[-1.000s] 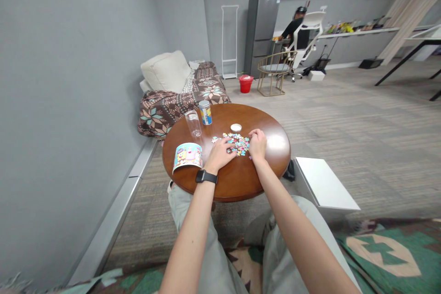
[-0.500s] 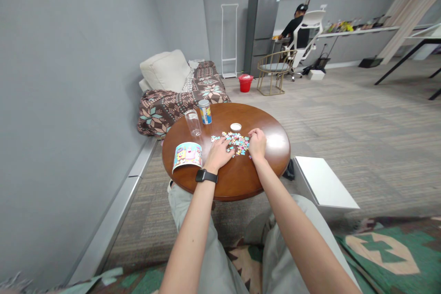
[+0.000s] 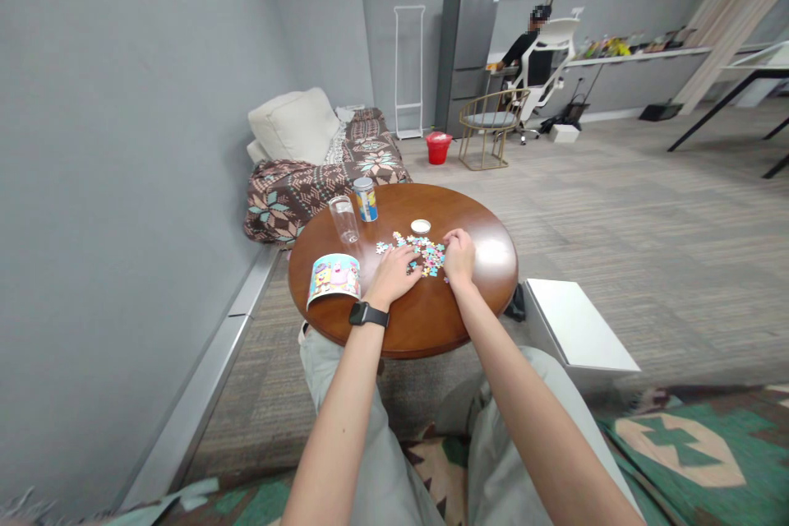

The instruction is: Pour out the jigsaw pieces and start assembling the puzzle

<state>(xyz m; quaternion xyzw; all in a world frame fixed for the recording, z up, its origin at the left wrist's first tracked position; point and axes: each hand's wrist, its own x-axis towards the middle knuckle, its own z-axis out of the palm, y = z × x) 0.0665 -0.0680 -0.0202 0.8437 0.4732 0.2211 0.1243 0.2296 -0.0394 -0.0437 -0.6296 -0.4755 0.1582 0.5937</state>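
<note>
A loose heap of small colourful jigsaw pieces (image 3: 434, 256) lies on the round brown wooden table (image 3: 425, 325). My left hand (image 3: 393, 273), with a dark watch at the wrist, rests on the left side of the heap, palm down and fingers apart. At the heap's right edge is my right hand (image 3: 459, 256), its fingers curled together; whatever they may hold is hidden. A round white lid (image 3: 421, 226) lies just beyond the pieces. To the left stands a curved cartoon picture card (image 3: 334, 276).
A clear glass (image 3: 343, 220) and a printed can (image 3: 366, 201) stand at the table's back left. A white box (image 3: 579, 320) is on the floor at right. Farther off are a patterned sofa (image 3: 370, 156), a red bin (image 3: 439, 148) and a seated person (image 3: 521, 48).
My left fingers have shifted slightly right and towards me over the pieces. My right hand stays almost in place, still curled.
</note>
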